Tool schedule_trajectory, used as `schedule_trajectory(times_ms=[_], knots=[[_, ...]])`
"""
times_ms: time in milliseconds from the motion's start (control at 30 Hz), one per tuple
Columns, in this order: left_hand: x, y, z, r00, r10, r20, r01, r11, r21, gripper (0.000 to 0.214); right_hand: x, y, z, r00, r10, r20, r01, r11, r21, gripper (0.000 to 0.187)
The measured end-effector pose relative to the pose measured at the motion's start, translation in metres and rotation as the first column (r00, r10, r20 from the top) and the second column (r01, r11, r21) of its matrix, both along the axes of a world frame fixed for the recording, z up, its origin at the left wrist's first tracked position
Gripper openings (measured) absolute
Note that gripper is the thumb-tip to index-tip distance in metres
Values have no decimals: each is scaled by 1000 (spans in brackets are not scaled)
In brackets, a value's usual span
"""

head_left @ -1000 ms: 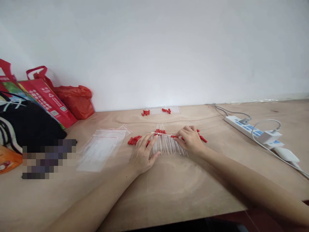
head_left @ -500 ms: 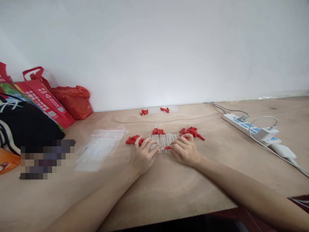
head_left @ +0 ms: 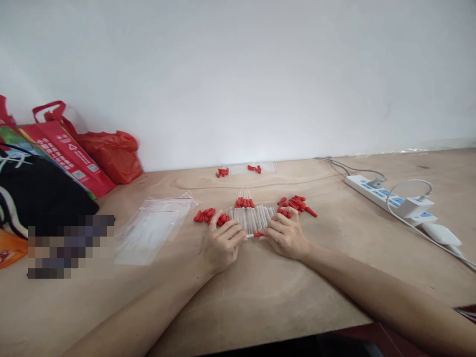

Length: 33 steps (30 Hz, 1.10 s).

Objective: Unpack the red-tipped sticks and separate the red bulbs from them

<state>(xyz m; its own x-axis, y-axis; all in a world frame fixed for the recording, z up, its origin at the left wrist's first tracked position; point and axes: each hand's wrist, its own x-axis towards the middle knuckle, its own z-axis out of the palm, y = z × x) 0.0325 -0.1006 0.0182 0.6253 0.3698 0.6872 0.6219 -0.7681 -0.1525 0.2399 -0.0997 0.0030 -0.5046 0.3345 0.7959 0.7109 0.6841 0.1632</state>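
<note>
Between both hands lies a clear dropper tube [head_left: 249,237], held level with a red rubber bulb [head_left: 257,234] on or against its right end. My left hand [head_left: 222,247] pinches the tube, and my right hand [head_left: 287,236] has its fingers closed on the bulb. Just beyond them is a row of bare clear tubes [head_left: 253,218], side by side. Several droppers with red bulbs fitted [head_left: 244,203] lie behind that row, tips pointing away. Loose red bulbs sit in a left pile [head_left: 210,215] and a right pile [head_left: 297,202].
Clear zip bags [head_left: 150,235] lie flat at left. At the back wall is another clear bag [head_left: 238,169] with red bulbs near it. A power strip [head_left: 366,186] with plugs and cables occupies the right. Red bags [head_left: 111,153] and a black bag [head_left: 48,188] stand far left.
Both hands have shifted slightly toward me, bringing the tube and bulb nearer the front edge of the row. More of the left bulb pile and the row shows.
</note>
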Motion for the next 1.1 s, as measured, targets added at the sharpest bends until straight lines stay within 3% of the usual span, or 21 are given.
schedule_trajectory(times_ms=[300,633,700,800,900,1100], knots=[[1,-2,1,999,-26,23,26,1000,1,17,6,2,-2,995,93,26,-93,996,-4,12],[-4,-1,0,999,-30,29,30,1000,-1,14,14,3,-2,995,90,50,-90,996,-2,15],[-11,1,1,997,10,79,-10,1000,9,13,27,6,0,999,28,-17,-28,999,-23,16],[-19,7,-2,982,78,171,-78,997,-3,13,48,15,5,961,-176,-215,146,978,-146,18],[-20,15,-8,970,132,203,-130,991,-22,17,64,25,8,887,-319,-334,225,930,-290,23],[-10,30,-16,961,199,191,-206,978,17,35,77,41,7,766,-517,-382,282,804,-524,28]])
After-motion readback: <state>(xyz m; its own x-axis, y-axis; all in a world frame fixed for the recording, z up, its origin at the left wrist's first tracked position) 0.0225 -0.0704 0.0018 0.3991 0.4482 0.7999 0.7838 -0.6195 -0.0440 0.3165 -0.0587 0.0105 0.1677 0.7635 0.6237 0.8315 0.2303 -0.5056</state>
